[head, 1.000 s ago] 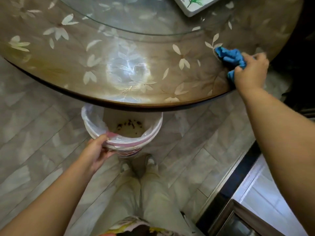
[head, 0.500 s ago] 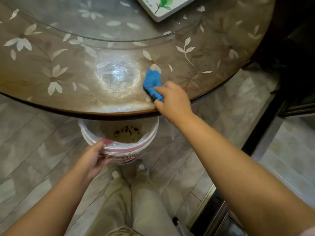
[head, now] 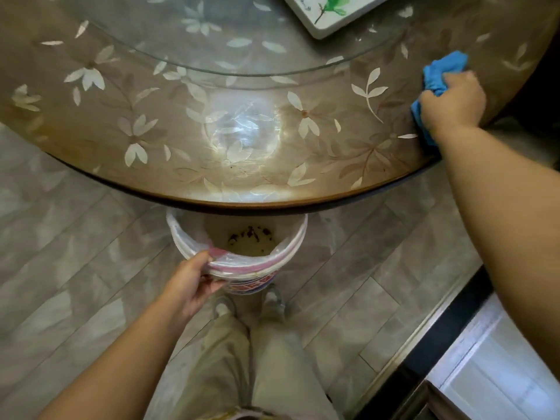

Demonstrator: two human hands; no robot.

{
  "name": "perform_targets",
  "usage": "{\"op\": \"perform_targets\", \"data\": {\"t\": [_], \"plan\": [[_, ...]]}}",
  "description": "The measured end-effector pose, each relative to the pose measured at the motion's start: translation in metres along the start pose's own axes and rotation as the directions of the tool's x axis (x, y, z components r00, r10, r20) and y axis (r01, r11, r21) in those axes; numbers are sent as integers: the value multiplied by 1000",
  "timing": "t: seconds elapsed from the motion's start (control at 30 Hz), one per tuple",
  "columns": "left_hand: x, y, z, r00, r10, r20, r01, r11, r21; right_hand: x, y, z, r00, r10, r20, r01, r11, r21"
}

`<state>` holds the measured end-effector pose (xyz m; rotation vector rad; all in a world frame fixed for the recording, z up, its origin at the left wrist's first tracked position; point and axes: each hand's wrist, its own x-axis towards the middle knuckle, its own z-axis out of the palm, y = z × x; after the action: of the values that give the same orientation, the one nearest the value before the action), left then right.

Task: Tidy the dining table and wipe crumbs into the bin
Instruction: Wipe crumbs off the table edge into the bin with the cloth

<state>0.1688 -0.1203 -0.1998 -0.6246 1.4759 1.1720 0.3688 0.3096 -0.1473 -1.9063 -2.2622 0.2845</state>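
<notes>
Round dining table [head: 151, 95] – glossy brown top with pale leaf-and-flower inlay and a dark rim. A clear glass disc [head: 212, 40] sits on it, further in from the near edge. One white square box [head: 330, 16] with a green leaf print rests on the disc, cut off by the top of the view.

One blue cloth [head: 439, 74], soft and crumpled, lies on the table's right-hand edge. Right hand [head: 451, 104] is bunched over it, fingers curled into the fabric, pressing it onto the top.

One bin [head: 291, 247] – round white bucket with a thin plastic liner folded over the lip and red-blue print on the wall – sits just under the table's near edge, its far side hidden by the rim. Dark crumbs [head: 251, 233] lie scattered inside on the far part of the bottom. Left hand [head: 191, 283] grips the bin's near-left lip, thumb over the rim, fingers underneath.

A few tiny dark specks on the tabletop above the bin. Grey tile floor below the table, two legs in beige trousers, two shoes [head: 272, 301] beside the bin.
</notes>
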Motion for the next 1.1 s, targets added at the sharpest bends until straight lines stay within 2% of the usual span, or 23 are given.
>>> {"op": "perform_targets", "data": {"t": [0.03, 0.13, 0.3, 0.37, 0.43, 0.47, 0.5, 0.53, 0.57, 0.63, 0.7, 0.77, 0.83, 0.9, 0.97, 1.1], "plan": [[-1, 1, -5, 1000, 0, 3, 0, 1000, -5, 1, -4, 1, 1000, 4, -6, -3, 999, 46], [-3, 4, -18, 1000, 10, -10, -10, 1000, -2, -4, -26, 5, 1000, -10, 8, 10, 1000, 23], [-2, 7, -40, 1000, 4, -31, -3, 1000, 19, -55, -124, 32, 969, -220, 112, 208, 972, 111], [-4, 11, -47, 999, 6, -47, -4, 999, 46, -102, -177, 49, 891, -430, 148, 403, 897, 179], [-4, 14, -53, 998, 18, -57, -14, 997, 69, -151, -217, 58, 737, -642, 213, 594, 765, 248], [-4, 15, -55, 998, 22, -54, -18, 997, 77, -166, -227, 59, 672, -698, 248, 640, 716, 278], [-2, 18, -58, 999, 24, -38, -21, 997, 79, -174, -230, 59, 646, -719, 254, 651, 694, 308], [-1, 21, -61, 999, 22, -28, -20, 996, 88, -174, -226, 57, 675, -701, 232, 611, 706, 358], [4, 23, -65, 1000, 24, -14, -22, 996, 90, -172, -215, 53, 750, -636, 182, 527, 741, 416], [9, 26, -68, 999, 34, -17, -32, 994, 108, -152, -174, 37, 915, -401, 41, 322, 790, 522], [16, 29, -65, 999, 47, -8, -45, 990, 134, -115, -116, 17, 987, -152, -43, 153, 851, 503], [21, 30, -57, 998, 55, -4, -53, 985, 162, -74, -63, -1, 996, 44, -78, -6, 902, 432], [23, 28, -46, 999, 45, 8, -45, 983, 177, -36, -29, -20, 972, 218, -87, -171, 910, 377], [28, 26, -36, 999, 26, 19, -29, 986, 162, -1, -11, -35, 932, 342, -122, -287, 899, 331], [34, 24, -23, 999, 25, 38, -30, 987, 160, 37, 1, -45, 888, 452, -85, -395, 844, 364], [49, 18, -3, 997, 37, 73, -50, 983, 176, 90, 15, -26, 880, 468, 78, -465, 818, 337]]}}
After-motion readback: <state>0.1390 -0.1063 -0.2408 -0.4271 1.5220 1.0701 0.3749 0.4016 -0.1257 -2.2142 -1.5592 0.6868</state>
